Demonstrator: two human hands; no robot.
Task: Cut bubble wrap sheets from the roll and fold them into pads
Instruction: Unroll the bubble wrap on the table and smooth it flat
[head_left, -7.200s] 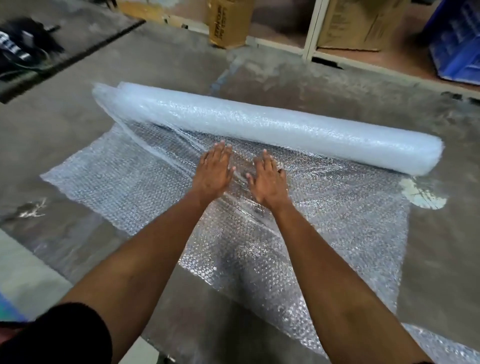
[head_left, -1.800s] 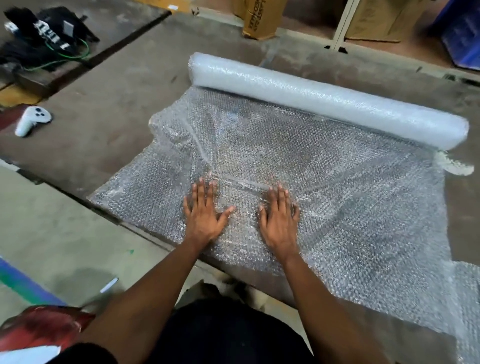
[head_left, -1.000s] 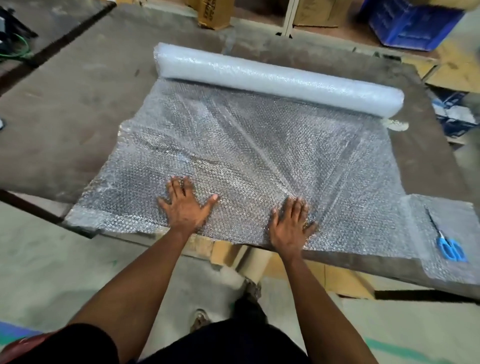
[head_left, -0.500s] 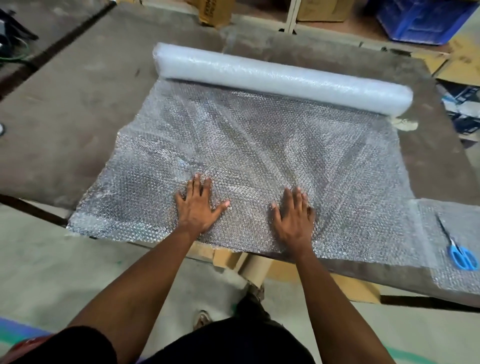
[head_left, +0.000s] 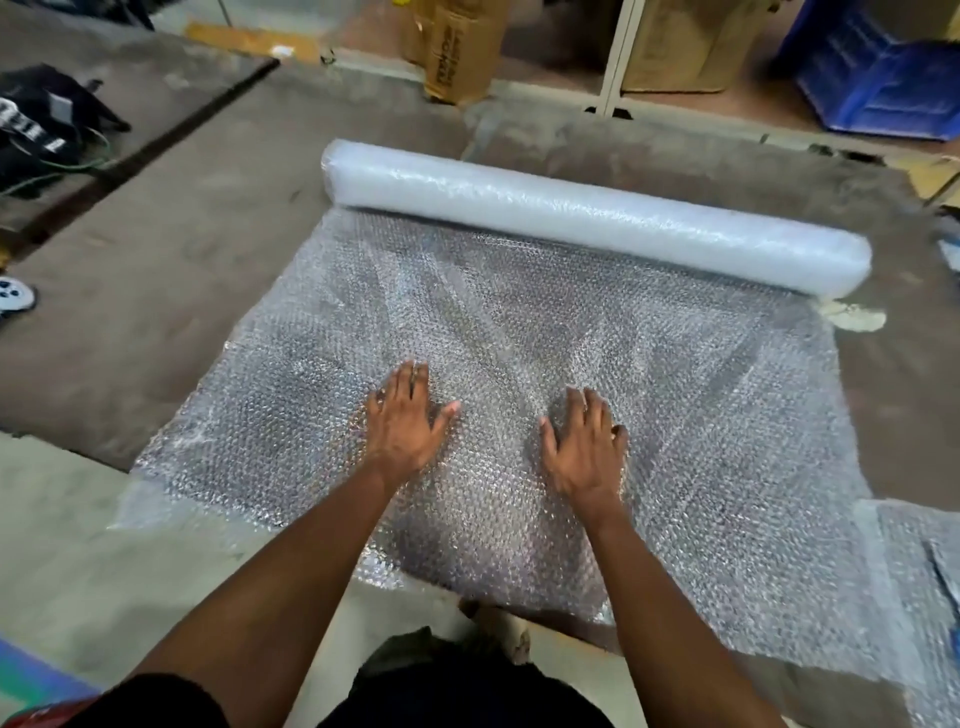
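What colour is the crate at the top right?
Blue crate, clearest in the head view.

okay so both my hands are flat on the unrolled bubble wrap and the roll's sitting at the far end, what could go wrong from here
The sheet overhangs the table's near edge, so it may slide toward you once your left hand and right hand lift.

Diagonal creases run across the sheet below the roll. Cutting before they are smoothed could give a crooked edge.

The roll lies loose on the table. A tug on the sheet could turn it and feed out more wrap.
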